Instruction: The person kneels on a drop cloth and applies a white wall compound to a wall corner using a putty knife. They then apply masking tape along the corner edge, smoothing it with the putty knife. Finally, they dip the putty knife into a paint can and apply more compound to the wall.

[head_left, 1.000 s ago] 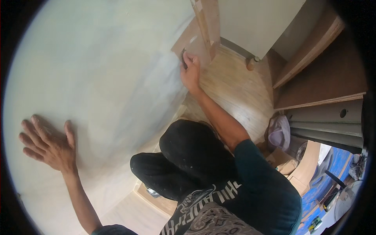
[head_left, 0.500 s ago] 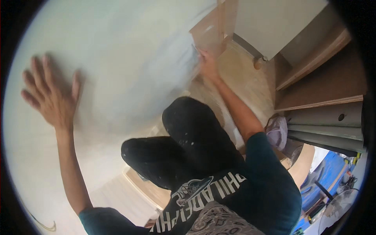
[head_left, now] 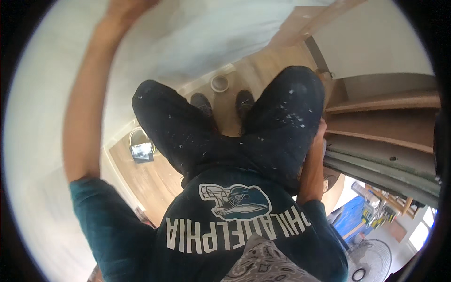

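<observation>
My left arm reaches up along the white wall (head_left: 155, 51). Its hand (head_left: 129, 8) is at the top edge of the view, by the wall, blurred and partly cut off, so its fingers are not clear. My right arm hangs down at my side, and its hand (head_left: 321, 130) is beside my right knee, close to the wooden shelves (head_left: 380, 103). The knee and the shelf edge hide most of its fingers, and nothing held shows there. Bluish-grey smears mark the wall ahead of me.
A small round tub (head_left: 219, 83) stands on the wood floor near my shoes. A container with a square dark-and-white piece (head_left: 142, 152) stands left by the baseboard. Grey-green panels (head_left: 376, 162), a blue sheet (head_left: 350, 216) and a fan (head_left: 371, 258) are at the right.
My left hand has moved up from lying spread on the wall to the top edge. My right hand has come back from the wall to beside my knee. My legs are now spread apart.
</observation>
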`<state>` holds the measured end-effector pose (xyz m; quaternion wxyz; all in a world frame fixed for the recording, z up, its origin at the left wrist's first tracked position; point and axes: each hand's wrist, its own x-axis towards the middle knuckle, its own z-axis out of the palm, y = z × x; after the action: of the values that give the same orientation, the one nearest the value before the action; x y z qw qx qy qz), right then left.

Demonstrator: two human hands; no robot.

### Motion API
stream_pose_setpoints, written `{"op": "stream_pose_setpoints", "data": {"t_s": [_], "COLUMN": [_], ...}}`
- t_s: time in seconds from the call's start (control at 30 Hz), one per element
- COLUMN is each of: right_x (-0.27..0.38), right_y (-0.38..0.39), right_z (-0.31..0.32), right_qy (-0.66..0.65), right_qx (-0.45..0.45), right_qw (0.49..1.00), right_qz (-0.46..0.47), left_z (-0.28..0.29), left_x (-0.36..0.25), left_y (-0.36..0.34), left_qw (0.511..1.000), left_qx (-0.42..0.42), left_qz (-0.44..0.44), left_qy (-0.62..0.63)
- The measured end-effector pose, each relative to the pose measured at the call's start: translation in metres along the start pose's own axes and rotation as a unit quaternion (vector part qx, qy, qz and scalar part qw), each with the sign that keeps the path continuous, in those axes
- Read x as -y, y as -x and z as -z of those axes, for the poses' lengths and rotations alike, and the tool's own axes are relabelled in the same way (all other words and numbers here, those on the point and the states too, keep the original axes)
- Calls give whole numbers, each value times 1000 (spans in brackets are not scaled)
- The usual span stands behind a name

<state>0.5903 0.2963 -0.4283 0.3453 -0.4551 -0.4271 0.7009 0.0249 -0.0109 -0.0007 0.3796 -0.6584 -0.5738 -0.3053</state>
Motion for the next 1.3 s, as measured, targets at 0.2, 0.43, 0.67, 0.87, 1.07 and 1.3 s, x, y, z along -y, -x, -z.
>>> {"op": "stream_pose_setpoints", "data": {"t_s": [0.2,0.43,0.67,0.87,1.07,1.3], "right_x": [-51,-37,-86,-156,-155,-182], "right_y": [33,-50,-98,-57,-53,-86], "right_z": [-44,-137,-247,-317,-332,-285], "right_qy": [50,195,525,539,597,388], "right_qx": [-147,-80,341,540,475,379], "right_qw": [966,947,778,592,638,840], "right_qz": [-205,-244,59,258,98,4], "left_z": [-87,-222,-276,-309,-315,-318], "left_x": [-108,-216,-213,-201,-188,-194], "left_y": [178,382,430,432,390,372], "left_qw": [761,155,172,290,274,380], "left_qx": [36,-44,112,160,88,38], "left_qz": [584,926,961,924,920,890], "left_qy": [279,340,184,189,265,250]}}
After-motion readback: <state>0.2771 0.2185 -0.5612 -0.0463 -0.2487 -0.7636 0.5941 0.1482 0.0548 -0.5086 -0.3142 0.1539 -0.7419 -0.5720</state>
